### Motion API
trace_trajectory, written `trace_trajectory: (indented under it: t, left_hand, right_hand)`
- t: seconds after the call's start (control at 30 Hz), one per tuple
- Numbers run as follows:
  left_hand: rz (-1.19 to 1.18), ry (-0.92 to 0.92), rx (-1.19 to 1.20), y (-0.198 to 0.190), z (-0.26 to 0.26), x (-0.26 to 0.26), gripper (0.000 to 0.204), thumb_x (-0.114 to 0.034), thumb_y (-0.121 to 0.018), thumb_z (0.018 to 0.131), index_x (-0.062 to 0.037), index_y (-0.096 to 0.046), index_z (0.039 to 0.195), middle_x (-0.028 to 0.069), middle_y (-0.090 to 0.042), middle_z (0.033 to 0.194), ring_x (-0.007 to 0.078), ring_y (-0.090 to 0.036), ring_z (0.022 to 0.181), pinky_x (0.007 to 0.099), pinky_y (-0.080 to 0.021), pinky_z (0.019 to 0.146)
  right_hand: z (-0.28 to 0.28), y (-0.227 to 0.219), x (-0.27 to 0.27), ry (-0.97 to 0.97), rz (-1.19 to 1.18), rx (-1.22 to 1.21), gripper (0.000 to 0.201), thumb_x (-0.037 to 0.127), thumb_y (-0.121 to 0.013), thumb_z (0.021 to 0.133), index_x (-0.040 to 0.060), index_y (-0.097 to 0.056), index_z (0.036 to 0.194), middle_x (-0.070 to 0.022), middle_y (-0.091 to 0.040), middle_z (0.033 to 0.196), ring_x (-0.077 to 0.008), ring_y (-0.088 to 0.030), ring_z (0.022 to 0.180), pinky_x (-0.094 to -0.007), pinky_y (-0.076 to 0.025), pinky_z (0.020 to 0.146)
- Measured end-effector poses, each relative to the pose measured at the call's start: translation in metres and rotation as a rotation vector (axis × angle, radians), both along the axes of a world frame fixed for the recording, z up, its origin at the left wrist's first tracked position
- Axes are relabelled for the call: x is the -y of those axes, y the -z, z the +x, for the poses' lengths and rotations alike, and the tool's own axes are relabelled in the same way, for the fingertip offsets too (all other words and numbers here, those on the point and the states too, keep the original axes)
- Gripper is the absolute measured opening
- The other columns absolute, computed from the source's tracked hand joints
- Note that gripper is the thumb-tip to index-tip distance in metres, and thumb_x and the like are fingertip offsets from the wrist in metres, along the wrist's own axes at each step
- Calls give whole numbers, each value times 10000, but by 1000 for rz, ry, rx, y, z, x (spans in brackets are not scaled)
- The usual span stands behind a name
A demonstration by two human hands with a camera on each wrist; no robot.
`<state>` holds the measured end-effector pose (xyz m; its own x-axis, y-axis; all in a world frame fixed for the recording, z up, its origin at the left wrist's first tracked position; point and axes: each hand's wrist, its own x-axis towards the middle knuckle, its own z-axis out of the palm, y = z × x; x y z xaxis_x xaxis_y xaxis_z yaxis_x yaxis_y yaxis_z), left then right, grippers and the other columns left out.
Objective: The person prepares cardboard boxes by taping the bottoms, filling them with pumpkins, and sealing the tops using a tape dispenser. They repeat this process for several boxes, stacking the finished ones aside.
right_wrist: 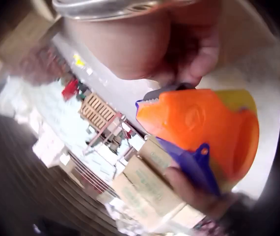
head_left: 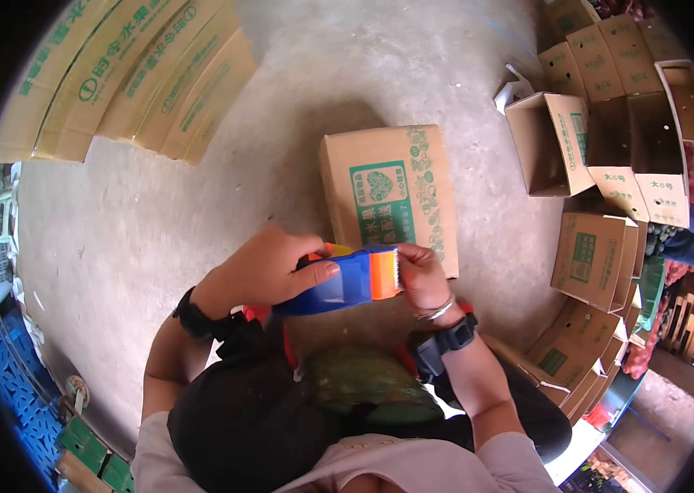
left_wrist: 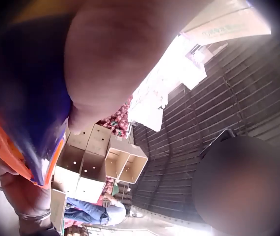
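Note:
My left hand (head_left: 261, 267) grips a blue and orange tape dispenser (head_left: 335, 283) with its thumb laid along the blue side. At the dispenser's serrated front end, my right hand (head_left: 422, 278) has curled fingers that pinch at the blade edge; the tape itself is hard to see. In the right wrist view the orange side of the tape dispenser (right_wrist: 199, 128) faces the camera, with a yellow part behind. A cardboard box (head_left: 396, 193) with green print lies on the floor just beyond both hands.
Large flat-sided cartons (head_left: 142, 74) line the floor at upper left. Open boxes (head_left: 548, 144) stand stacked on the right, with more cartons (head_left: 577, 345) below them. Blue plastic crates (head_left: 14, 370) sit at far left. Another person (left_wrist: 95, 211) shows in the left wrist view.

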<state>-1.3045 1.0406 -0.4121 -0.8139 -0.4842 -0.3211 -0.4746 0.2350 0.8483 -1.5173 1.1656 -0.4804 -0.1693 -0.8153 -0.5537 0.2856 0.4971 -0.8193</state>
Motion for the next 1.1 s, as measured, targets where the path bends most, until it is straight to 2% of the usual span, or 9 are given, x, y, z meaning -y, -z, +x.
trace_trajectory:
  t: [0.2,0.33,0.5,0.7,0.9,0.97,1.0,1.03,1.1]
  left_hand:
    - [-52,-167,137,0,12,26,351,-301,-575,799,44,-636,822,159,-609,661,213,-598,590,312,-458,576]
    - [63,-249,113,92,28,27,375,-347,-582,796,22,-644,823,129,-624,696,168,-587,627,296,-452,589]
    - [311,-497,-66,187,38,1,381,-337,-562,824,36,-634,850,25,-605,709,92,-531,642,263,-434,594]
    - [833,-626,-287,179,33,9,392,-364,-506,878,1,-607,977,10,-608,788,68,-537,632,211,-453,587]
    - [1014,-612,-387,84,25,72,388,-274,-483,885,-23,-489,1181,42,-581,746,116,-564,597,265,-501,560]
    - [958,-525,-367,83,25,76,384,-257,-468,891,-41,-472,1208,46,-566,716,135,-560,569,291,-501,535]
    - [928,-447,-329,92,26,76,375,-277,-459,897,-60,-484,1201,48,-561,700,146,-564,570,313,-506,536]
    - [889,-372,-290,105,28,79,367,-297,-450,903,-79,-496,1194,50,-556,685,156,-568,570,336,-511,537]
    - [1191,-372,-311,122,32,75,338,-318,-424,902,-76,-529,1114,59,-544,637,162,-548,515,350,-495,516]
  right_hand:
    - [-141,0,31,54,122,-419,162,106,-532,829,-6,-599,925,-41,-609,719,-79,-528,588,-209,-423,509]
    - [-155,94,12,-328,39,-594,444,217,-510,861,-7,-422,1234,-113,-586,1060,-149,-563,931,-265,-481,725]
    - [-112,101,-30,104,175,506,493,323,-466,901,-9,-386,1256,-131,-625,933,-218,-609,860,-364,-502,745]
    - [-68,83,-38,285,171,647,480,295,-478,890,-9,-390,1251,-120,-633,861,-228,-623,802,-378,-511,720]
    - [-121,-40,-27,-475,544,-325,468,268,-489,879,-9,-393,1245,-109,-642,790,-238,-638,744,-392,-520,695]
    - [-141,-57,-18,-591,382,-698,338,211,-498,841,-23,-511,1086,-105,-617,643,-285,-625,578,-408,-519,586]
    - [-116,-96,9,-982,219,-1443,220,185,-507,815,-11,-579,884,-126,-611,696,-297,-619,652,-399,-499,621]
    - [-104,-117,20,-1097,0,-1687,154,141,-540,781,15,-577,861,-153,-612,825,-318,-597,741,-408,-484,643]
    - [-54,-147,52,-1115,-349,-1679,479,235,-703,642,50,-567,1062,-118,-536,1145,-284,-481,1095,-412,-379,915]
